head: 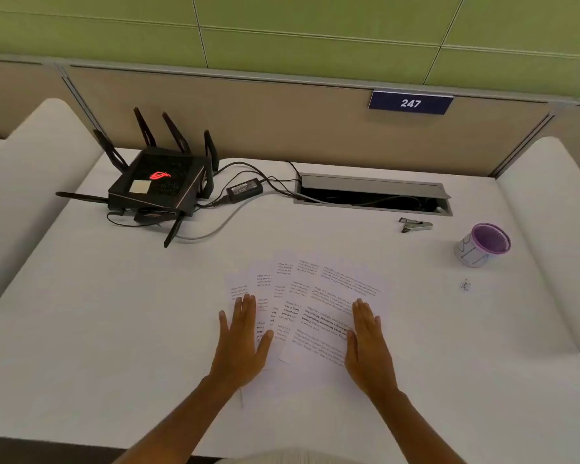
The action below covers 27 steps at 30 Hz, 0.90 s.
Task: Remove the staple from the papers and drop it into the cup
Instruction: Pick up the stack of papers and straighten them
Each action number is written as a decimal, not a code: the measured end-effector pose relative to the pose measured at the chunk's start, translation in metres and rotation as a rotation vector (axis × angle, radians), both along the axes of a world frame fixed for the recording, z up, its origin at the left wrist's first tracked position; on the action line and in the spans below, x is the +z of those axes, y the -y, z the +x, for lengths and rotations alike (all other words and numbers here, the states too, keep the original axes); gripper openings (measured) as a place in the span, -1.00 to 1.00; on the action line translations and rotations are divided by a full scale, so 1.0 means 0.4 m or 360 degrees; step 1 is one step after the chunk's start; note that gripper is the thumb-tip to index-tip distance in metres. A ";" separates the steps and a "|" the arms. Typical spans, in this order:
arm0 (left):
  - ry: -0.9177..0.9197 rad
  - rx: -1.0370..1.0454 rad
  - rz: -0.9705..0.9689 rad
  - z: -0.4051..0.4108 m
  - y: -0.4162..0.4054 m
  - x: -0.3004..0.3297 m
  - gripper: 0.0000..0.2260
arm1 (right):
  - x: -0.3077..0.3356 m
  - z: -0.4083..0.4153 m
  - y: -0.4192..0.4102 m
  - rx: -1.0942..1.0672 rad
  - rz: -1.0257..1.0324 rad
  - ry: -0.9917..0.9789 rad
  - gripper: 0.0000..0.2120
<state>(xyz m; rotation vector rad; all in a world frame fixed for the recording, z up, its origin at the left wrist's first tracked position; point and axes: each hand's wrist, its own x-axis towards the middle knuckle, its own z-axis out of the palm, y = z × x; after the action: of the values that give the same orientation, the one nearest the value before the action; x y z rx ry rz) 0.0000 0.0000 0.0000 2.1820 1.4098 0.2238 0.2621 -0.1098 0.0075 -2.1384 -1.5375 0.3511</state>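
Several printed papers lie fanned out on the white desk in front of me. My left hand rests flat on their left side, fingers together and extended. My right hand lies flat on their right side, holding nothing. A metal staple remover sits on the desk beyond the papers, to the right. Further right, a cup with a purple rim and inside stands tilted. I cannot make out a staple on the papers.
A black router with antennas and its power brick sit at the back left, cables trailing. An open cable tray is set into the desk at the back. A small speckled bit lies below the cup.
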 end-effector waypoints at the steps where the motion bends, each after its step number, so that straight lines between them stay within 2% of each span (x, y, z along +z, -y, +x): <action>1: 0.0128 0.0117 -0.0040 -0.002 -0.013 0.012 -0.29 | -0.001 0.009 -0.012 -0.0056 0.0150 -0.0048 -0.46; 3: 0.0325 0.0358 -0.0096 -0.017 -0.040 0.033 -0.41 | 0.008 0.024 -0.028 -0.0235 0.0336 -0.0076 -0.54; 5: 0.0518 0.0486 -0.0068 -0.038 -0.060 0.042 -0.49 | 0.016 0.038 -0.044 -0.0380 0.0343 -0.0094 -0.59; 7: 0.0567 0.0506 -0.0005 -0.059 -0.071 0.037 -0.51 | 0.019 0.047 -0.053 -0.0451 0.0202 -0.0102 -0.54; 9: 0.0473 0.0446 0.0039 -0.078 -0.092 0.008 -0.47 | 0.011 0.057 -0.059 -0.0535 -0.0079 -0.0032 -0.39; 11: 0.0285 0.0353 -0.0018 -0.087 -0.112 -0.024 -0.28 | -0.001 0.062 -0.061 -0.0546 -0.0287 0.0041 -0.21; 13: 0.0102 0.0219 -0.0076 -0.086 -0.123 -0.056 -0.10 | -0.015 0.058 -0.061 -0.0505 -0.0351 0.0057 -0.12; 17: -0.0072 0.0013 -0.0104 -0.072 -0.136 -0.081 0.00 | -0.038 0.044 -0.075 -0.0437 -0.0425 0.0153 -0.10; 27: -0.0012 -0.0105 -0.0131 -0.030 -0.157 -0.071 0.03 | -0.051 -0.005 -0.140 -0.0135 -0.0457 0.0147 -0.10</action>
<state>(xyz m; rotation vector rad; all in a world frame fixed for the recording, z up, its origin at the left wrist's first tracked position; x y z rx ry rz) -0.0119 0.0629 -0.0284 2.1599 1.3252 0.1315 0.2603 -0.0538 -0.0127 -2.4635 -1.5166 0.4745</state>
